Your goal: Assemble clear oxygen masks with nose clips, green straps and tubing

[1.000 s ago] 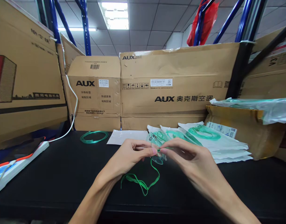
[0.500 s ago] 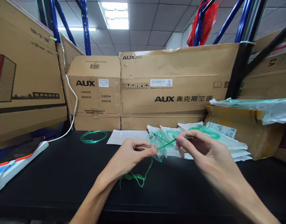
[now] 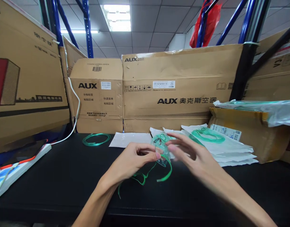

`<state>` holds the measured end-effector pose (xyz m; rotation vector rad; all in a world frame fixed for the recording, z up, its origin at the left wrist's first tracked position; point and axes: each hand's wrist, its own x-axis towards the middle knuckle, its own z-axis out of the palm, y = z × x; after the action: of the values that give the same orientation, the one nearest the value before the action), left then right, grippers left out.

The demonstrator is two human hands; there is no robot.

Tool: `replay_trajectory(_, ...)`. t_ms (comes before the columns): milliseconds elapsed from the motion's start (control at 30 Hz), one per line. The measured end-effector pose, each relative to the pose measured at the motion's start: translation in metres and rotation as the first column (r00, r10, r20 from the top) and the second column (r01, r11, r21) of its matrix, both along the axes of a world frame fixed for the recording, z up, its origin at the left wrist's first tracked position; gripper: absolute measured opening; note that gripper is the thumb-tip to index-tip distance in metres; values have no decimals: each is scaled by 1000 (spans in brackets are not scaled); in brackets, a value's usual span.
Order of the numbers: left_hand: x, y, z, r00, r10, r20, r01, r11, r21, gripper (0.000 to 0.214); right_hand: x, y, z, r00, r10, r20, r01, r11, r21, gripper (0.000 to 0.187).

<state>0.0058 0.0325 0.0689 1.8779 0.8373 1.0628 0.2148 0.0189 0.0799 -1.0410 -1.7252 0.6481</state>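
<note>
A clear green-tinted oxygen mask (image 3: 161, 144) is between my two hands above the black tabletop. My left hand (image 3: 135, 159) pinches its lower edge, where the green elastic strap (image 3: 168, 174) comes out. One free strap end curls down to the right of my left fingertips. Another length of strap hangs in loops below my left hand. My right hand (image 3: 191, 153) is right beside the mask, fingers apart and slightly blurred, with nothing visible in them. Whether its fingertips touch the mask I cannot tell.
Coiled green tubing (image 3: 96, 139) and a white pouch (image 3: 130, 139) lie at the back. Stacked packages with green tubing (image 3: 230, 146) are at right, beside an open carton (image 3: 251, 132). A power strip (image 3: 21, 168) runs along the left. AUX cartons (image 3: 145, 110) wall off the rear.
My right hand has let go of the strap, which was pulled taut to the right. The strap end has dropped into a curl. My left hand still grips the mask.
</note>
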Motion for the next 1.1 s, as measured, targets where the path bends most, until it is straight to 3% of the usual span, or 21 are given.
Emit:
replay_trajectory(67, 0, -1, 0, 999, -29, -13, 29, 1000, 10, 23, -5, 4, -4, 994, 98, 45, -93, 989, -113, 61)
replay_trajectory(167, -3, -2, 3, 995, -50, -91, 55, 997, 58, 27, -9, 8, -7, 988, 143, 60, -133, 980, -145, 56)
replay_trajectory(267, -18, -3, 3, 964, 77, -255, -41, 989, 145, 28, -7, 11, -9, 989, 134, 62, -124, 982, -146, 51)
replay_trajectory(367, -47, -8, -5, 886, 211, -413, -117, 963, 241, 24, -3, 13, -10, 991, 118, 59, -109, 986, -127, 47)
replay_trajectory(500, -91, -25, -19, 810, 164, -562, -37, 972, 231, 22, -1, 17, -14, 990, 133, 57, -125, 985, -122, 44)
replay_trajectory(600, -105, -39, -24, 774, 108, -624, -14, 988, 153, 28, -1, 20, -17, 988, 149, 43, -143, 982, -123, 43)
replay_trajectory(733, -99, -46, -27, 757, 98, -646, -30, 993, 116, 22, -1, 21, -18, 987, 148, 55, -140, 981, -135, 45)
replay_trajectory(900, -86, -41, -28, 750, 143, -646, -35, 984, 176, 17, 0, 20, -17, 988, 135, 73, -125, 985, -122, 45)
replay_trajectory(1100, -71, -37, -10, 887, 133, -442, -35, 974, 223, 15, 3, 20, -13, 986, 165, 33, -160, 981, -105, 42)
